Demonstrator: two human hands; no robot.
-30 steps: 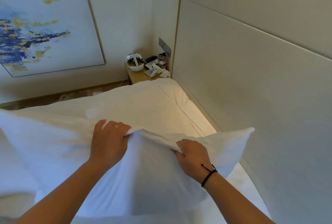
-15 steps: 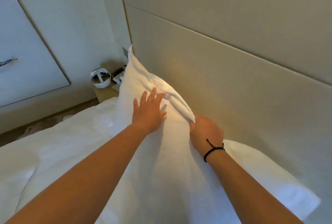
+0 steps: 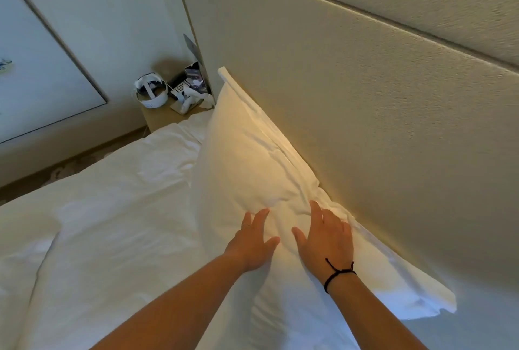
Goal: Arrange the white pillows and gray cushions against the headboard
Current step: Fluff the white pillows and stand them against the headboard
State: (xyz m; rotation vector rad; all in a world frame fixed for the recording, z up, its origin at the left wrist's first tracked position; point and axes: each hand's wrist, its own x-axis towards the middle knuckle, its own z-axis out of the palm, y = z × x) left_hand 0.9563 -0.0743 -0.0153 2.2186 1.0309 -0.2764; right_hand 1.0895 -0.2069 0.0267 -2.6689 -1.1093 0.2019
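The white pillow (image 3: 247, 158) is propped up on the bed (image 3: 112, 223), leaning right against the beige headboard (image 3: 365, 124). Left hand (image 3: 252, 245) and right hand (image 3: 325, 240) both lie flat on its front, fingers spread, gripping nothing.

One white pillow (image 3: 252, 158) leans on one headboard (image 3: 351, 110). Two hands, the left hand (image 3: 252, 243) and right hand (image 3: 325, 240), show. One headset (image 3: 150, 94) sits far left.

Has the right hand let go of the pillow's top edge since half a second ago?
Yes. The right hand now lies flat and open on the pillow, lower down its face, farther from the headboard.
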